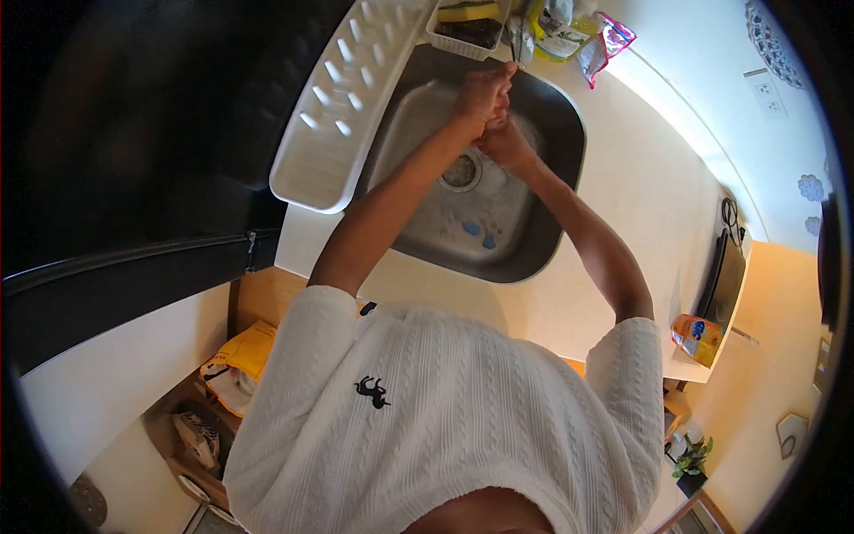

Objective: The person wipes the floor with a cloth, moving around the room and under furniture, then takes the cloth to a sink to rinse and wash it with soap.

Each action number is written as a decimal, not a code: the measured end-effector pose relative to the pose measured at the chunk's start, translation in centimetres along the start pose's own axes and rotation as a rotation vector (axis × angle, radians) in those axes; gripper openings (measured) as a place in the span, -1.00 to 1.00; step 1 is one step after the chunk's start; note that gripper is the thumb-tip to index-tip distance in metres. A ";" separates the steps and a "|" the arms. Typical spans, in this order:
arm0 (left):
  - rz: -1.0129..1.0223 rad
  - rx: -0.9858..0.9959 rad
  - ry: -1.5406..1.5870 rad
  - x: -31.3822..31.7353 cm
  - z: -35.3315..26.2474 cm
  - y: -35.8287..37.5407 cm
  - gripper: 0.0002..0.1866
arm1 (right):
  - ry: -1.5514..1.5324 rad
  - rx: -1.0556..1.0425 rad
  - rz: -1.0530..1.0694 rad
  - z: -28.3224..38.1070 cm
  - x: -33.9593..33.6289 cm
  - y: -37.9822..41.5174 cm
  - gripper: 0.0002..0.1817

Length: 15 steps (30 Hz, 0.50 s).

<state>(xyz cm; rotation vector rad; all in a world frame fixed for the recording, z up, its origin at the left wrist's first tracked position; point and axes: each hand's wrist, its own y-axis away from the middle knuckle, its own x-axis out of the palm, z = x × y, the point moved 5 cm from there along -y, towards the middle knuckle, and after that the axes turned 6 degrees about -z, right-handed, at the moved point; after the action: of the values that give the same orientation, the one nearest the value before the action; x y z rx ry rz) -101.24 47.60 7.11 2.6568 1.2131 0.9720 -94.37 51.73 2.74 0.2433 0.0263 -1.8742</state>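
Observation:
Over the steel sink (569,133), my two hands are pressed together just in front of the faucet (521,43). My left hand (483,96) lies on top, its fingers closed around part of my right hand (505,141). The fingers of my right hand are mostly hidden beneath it, and I cannot make out any object between the two. Below them sits the round drain strainer (461,171). Wet patches and blue bits (479,233) show on the sink floor.
A white drying rack (307,173) stands along the left rim. Behind the sink are a basket (458,43) with a yellow sponge (469,11), a yellow-labelled soap bottle (559,37) and a pink packet (608,46). An orange packet (696,338) lies on the right counter.

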 end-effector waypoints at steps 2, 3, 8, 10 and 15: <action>-0.103 0.032 0.023 -0.5 0.9 0.3 -0.58 | 0.547 -0.361 -0.228 -0.8 0.5 0.2 -0.76; -0.154 0.050 0.035 -0.9 1.4 0.4 -0.58 | 0.545 -0.206 -0.244 -2.0 0.5 0.3 -0.73; -0.304 -0.216 0.104 -5.1 7.9 -0.8 -0.60 | 0.622 0.080 -0.250 -4.9 1.3 2.1 -0.66; -0.323 -0.248 0.005 -5.7 8.5 -0.7 -0.65 | 0.737 0.129 -0.239 -6.0 1.4 2.2 -0.68; 0.018 0.065 -0.685 -5.6 5.0 1.6 -0.67 | -0.040 0.557 -0.085 -7.5 -0.2 2.9 -0.73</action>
<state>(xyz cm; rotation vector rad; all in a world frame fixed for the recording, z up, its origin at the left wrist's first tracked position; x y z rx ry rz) -100.05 43.59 0.69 2.6778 1.0523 -0.0136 -90.38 52.05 -4.22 0.5913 -0.5252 -1.9382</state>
